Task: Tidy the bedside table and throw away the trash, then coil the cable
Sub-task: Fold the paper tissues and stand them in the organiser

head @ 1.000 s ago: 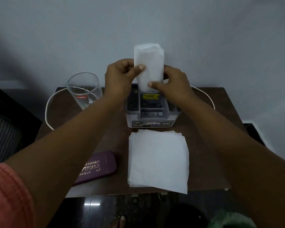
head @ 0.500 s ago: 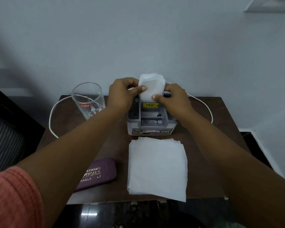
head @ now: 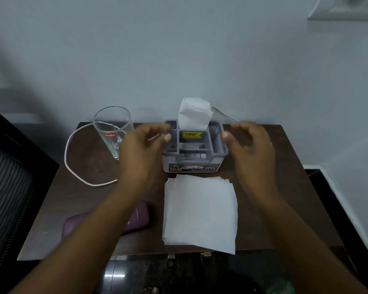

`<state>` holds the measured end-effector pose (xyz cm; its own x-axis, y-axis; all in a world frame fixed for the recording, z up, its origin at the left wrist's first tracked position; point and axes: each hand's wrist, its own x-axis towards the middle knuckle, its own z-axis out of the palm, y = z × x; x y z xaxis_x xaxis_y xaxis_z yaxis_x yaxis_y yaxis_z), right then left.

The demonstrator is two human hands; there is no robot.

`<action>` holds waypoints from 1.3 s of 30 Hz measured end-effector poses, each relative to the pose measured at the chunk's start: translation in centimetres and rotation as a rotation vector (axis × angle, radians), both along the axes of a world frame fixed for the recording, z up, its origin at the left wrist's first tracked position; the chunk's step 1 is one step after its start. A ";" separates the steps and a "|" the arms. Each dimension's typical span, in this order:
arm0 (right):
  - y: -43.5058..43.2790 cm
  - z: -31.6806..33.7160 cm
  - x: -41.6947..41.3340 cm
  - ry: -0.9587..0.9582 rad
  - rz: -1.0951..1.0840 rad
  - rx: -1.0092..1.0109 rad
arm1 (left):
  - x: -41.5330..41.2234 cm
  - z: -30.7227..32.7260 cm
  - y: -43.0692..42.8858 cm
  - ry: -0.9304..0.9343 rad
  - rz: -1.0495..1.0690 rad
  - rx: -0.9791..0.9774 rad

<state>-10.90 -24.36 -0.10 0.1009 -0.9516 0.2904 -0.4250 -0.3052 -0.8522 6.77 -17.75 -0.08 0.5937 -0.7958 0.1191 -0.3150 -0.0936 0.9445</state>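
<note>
A folded white tissue (head: 194,113) stands upright in the back slot of a grey plastic organizer (head: 192,164) at the rear of the brown bedside table (head: 285,198). My left hand (head: 142,151) hovers just left of the organizer with loosely curled fingers and holds nothing. My right hand (head: 251,147) hovers just right of it, also empty. A stack of flat white tissues (head: 200,211) lies in front of the organizer. A white cable (head: 72,166) loops round the left side of the table and passes behind the organizer.
An empty drinking glass (head: 113,130) stands at the back left. A purple spectacle case (head: 136,219) lies at the front left, partly under my left forearm. A wall rises right behind the table. Dark floor shows below the front edge.
Both hands pushed the folded tissue down into the organizer's slot, then let it go and drew apart to either side.
</note>
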 end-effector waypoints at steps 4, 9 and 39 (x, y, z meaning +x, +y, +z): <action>8.3 -2.6 -2.4 0.200 0.179 -0.082 | -2.3 -2.0 7.7 0.180 -0.051 0.178; 13.8 -5.3 -1.3 0.465 0.413 -0.037 | -6.2 -3.7 13.9 0.549 -0.012 0.338; 14.1 -6.5 1.2 0.521 0.263 0.083 | -7.2 -5.6 14.4 0.866 0.079 0.331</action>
